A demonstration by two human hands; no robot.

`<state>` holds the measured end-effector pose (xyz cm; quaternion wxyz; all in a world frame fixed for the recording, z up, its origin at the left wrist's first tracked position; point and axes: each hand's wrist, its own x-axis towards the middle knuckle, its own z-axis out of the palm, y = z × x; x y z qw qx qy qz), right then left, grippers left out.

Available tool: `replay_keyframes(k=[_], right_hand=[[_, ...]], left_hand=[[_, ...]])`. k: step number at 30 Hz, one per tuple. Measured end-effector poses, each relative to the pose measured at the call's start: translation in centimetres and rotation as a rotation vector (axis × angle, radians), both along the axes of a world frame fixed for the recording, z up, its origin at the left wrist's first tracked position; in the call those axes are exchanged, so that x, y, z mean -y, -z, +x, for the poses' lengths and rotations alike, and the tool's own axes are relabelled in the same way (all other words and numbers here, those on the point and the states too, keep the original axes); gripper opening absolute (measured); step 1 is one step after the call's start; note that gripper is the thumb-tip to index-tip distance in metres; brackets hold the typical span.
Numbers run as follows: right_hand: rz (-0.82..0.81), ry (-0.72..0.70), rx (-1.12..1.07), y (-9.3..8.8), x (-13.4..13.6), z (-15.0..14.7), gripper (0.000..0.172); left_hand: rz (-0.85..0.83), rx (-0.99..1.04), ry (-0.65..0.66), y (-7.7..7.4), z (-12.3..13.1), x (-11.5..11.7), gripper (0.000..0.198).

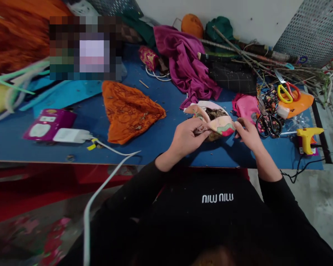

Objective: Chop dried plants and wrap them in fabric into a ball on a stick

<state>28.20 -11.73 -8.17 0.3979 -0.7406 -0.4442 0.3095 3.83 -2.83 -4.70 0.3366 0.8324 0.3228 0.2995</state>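
A small floral fabric pouch [221, 125] sits between my hands near the table's front edge, its mouth facing up. Dark, crumbly plant-like filling [214, 113] shows inside it. My left hand [189, 135] pinches the cloth at the pouch's left rim, fingers closed. At the right side, my right hand [246, 133] has its thumb and fingers bent against the rim of the same pouch. The underside of the pouch is partly hidden by my left hand.
Left of the pouch lies an orange cloth [127, 114] with crumbs on it. Black-handled scissors [268, 123], red-and-yellow scissors [288, 90] and a yellow glue gun [308, 138] lie right. Behind are purple cloth [180, 59] and sticks. A white cable [100, 192] crosses the front edge.
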Motion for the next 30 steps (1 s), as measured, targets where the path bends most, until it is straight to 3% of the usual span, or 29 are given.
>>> replay_keyframes(k=[3,6,9,15,19,23,24,27,28,30], right_hand=[[-0.112,0.027,-0.335,0.2,-0.7,-0.1,0.064],[-0.077,-0.043,-0.488,0.0,-1.4,-0.4,0.049],[0.009,-0.024,-0.406,-0.5,-1.5,-0.2,0.034],[0.025,0.088,-0.379,-1.7,-1.1,-0.1,0.029],[0.395,0.143,0.004,-2.4,-1.2,-1.4,0.017],[0.668,-0.097,0.370,-2.8,-0.8,-3.4,0.006],[0.695,-0.185,0.429,-2.8,-0.8,-3.9,0.010],[0.698,-0.402,0.564,-2.6,-0.9,-5.5,0.024],[0.688,-0.460,0.579,-2.4,-1.0,-6.1,0.028],[0.651,-0.549,0.551,-2.2,-1.0,-6.9,0.035]], left_hand=[[0.025,0.047,0.006,-0.2,0.3,0.1,0.017],[0.077,0.068,-0.008,-0.1,0.6,0.2,0.035],[0.131,0.048,-0.045,0.1,0.7,0.1,0.041],[0.185,0.042,-0.044,0.5,0.6,0.0,0.038],[0.137,0.061,-0.055,0.5,0.7,0.2,0.027],[0.051,0.065,-0.080,0.4,0.7,0.3,0.012],[0.036,0.068,-0.075,0.4,0.7,0.4,0.022],[0.017,0.045,-0.052,0.3,0.7,0.4,0.058],[0.024,0.038,-0.040,0.4,0.7,0.3,0.059],[0.055,0.045,-0.002,0.6,0.8,0.2,0.041]])
